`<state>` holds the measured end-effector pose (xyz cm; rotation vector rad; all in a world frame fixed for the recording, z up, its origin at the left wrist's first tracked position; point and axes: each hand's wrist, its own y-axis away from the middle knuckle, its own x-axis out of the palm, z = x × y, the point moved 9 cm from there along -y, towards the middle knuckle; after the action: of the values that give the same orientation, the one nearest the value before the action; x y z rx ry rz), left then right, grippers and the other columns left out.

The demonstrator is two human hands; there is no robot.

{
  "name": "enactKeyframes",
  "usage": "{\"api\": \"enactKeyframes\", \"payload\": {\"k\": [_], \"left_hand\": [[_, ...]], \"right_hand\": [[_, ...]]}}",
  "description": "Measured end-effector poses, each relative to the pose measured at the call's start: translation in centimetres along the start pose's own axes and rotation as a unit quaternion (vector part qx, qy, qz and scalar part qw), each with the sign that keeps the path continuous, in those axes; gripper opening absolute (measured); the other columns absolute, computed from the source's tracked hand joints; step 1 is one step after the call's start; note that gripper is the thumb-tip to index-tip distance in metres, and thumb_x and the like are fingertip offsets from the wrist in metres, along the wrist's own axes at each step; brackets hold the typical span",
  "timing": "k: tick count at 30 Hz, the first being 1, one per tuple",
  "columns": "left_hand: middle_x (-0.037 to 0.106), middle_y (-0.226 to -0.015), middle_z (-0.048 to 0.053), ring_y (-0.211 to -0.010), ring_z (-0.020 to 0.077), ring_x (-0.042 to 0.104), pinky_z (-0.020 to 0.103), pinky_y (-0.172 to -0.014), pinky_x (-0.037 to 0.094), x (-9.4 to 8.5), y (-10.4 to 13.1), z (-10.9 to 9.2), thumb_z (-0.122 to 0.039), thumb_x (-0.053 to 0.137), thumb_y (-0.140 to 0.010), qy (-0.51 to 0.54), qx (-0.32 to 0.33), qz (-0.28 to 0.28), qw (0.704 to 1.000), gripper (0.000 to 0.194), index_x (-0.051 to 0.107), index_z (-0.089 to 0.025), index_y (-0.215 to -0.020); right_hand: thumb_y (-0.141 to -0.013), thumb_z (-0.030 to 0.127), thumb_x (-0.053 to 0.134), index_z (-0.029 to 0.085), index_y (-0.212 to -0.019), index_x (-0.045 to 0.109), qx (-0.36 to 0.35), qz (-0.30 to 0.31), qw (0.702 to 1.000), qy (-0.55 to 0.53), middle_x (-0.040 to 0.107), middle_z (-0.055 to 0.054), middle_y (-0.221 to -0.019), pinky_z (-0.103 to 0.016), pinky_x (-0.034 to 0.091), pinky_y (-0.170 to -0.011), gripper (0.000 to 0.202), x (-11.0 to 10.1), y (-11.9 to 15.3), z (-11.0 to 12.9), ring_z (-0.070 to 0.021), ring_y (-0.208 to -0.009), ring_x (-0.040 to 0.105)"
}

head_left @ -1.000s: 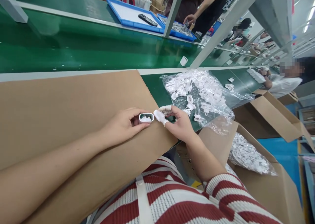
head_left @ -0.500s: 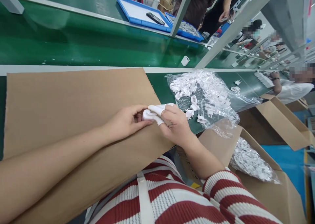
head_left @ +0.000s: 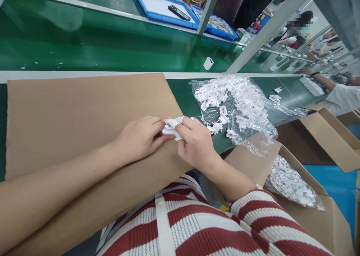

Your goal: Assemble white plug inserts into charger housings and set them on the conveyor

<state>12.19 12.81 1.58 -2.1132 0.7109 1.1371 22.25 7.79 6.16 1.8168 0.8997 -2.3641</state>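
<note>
A small white plastic part sits between my two hands, above the right edge of a flat cardboard sheet. My left hand pinches its left side with thumb and fingertips. From the right, my right hand is closed on the same part, with white finger covers on several fingers. The fingers hide most of the part, so its exact kind does not show. Just beyond my right hand lies an open clear plastic bag of white plug-like pieces, a few of them loose at its mouth.
A white block-shaped piece stands on the green belt. Blue trays, one with a phone, rest behind the rail. At right, an open carton holds another bag of white parts. A co-worker's arm reaches in.
My fingers have closed further over the white part, covering more of it. My left hand has turned slightly, its back now more upward. The view has shifted a little.
</note>
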Motion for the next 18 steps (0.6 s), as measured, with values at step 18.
{"api": "enactKeyframes", "payload": {"k": [18], "left_hand": [[0.072,-0.111,-0.003,-0.103,0.0258,0.062,0.041,-0.082,0.045,-10.4,-5.6,20.1,-0.084,0.071,-0.073,0.009,-0.359,-0.19,0.914,0.081,0.072,-0.021,-0.124]], "right_hand": [[-0.089,0.011,0.055,0.021,-0.098,0.078,0.17,-0.08,0.981,0.058,0.063,-0.007,-0.083,-0.038,0.042,-0.075,0.027,-2.5,7.5,-10.6,-0.0242,-0.08,0.055]]}}
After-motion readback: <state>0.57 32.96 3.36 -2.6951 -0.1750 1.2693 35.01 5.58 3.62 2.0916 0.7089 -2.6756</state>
